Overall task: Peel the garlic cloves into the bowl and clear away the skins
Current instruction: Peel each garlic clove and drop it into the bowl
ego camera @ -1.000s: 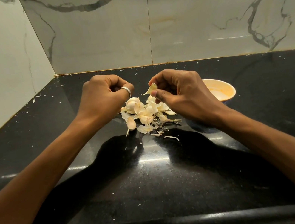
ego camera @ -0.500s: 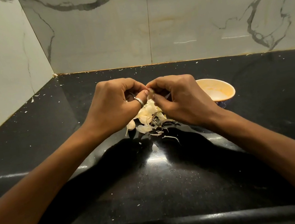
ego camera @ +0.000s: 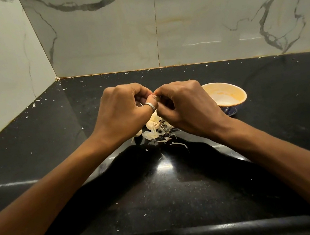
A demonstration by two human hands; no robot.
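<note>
Left hand [ego camera: 126,112]: fingers [ego camera: 141,93] were curled, their tips pinched on a garlic piece [ego camera: 155,96] that was mostly hidden.
Right hand [ego camera: 187,105]: fingers [ego camera: 163,91] were curled and pinched on the same piece.
Pile [ego camera: 155,127]: cloves and skins were heaped on the surface [ego camera: 164,198] beneath both hands.
Bowl [ego camera: 226,94]: set on the surface, just right of the right hand.

A glossy black worktop [ego camera: 184,195] met grey-veined marble wall tiles [ego camera: 204,15] along its back and left edges.
</note>
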